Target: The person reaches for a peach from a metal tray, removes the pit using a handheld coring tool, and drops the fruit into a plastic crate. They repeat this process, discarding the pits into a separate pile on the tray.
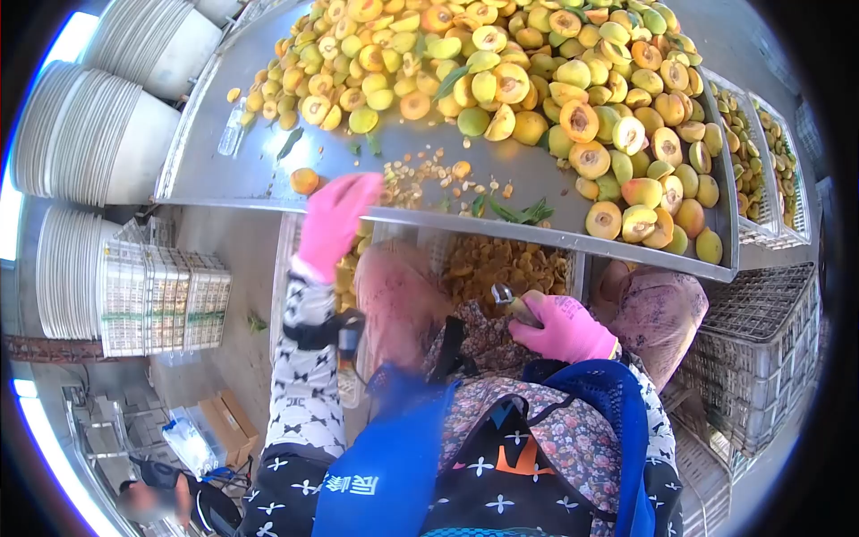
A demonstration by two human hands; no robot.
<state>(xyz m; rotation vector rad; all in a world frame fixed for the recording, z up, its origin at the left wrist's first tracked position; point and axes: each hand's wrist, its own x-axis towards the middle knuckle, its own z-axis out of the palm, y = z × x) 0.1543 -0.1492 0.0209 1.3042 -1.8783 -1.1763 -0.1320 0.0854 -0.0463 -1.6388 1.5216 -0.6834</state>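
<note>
My left hand (336, 222), in a pink glove, is raised over the near edge of the metal table (344, 170). Its fingers look stretched out, slightly smeared, and I see nothing in them. Just beside it on the table lies a single orange peach half (304, 181). Above my lap, my right hand (568, 328), also gloved in pink, is closed around the handle of a small spoon-like pitting tool (504, 294). The tool's metal tip points up and left. A large heap of yellow peaches (420, 67), many halved and some showing pits, covers the table's far side.
Under the table edge, between my knees, a crate holds orange-brown pieces (510, 268). Loose pits (416, 179) and leaves (523, 212) lie on the table. Crates (756, 349) stand at right, stacked white basins (98, 134) at left. Another person (161, 497) is at lower left.
</note>
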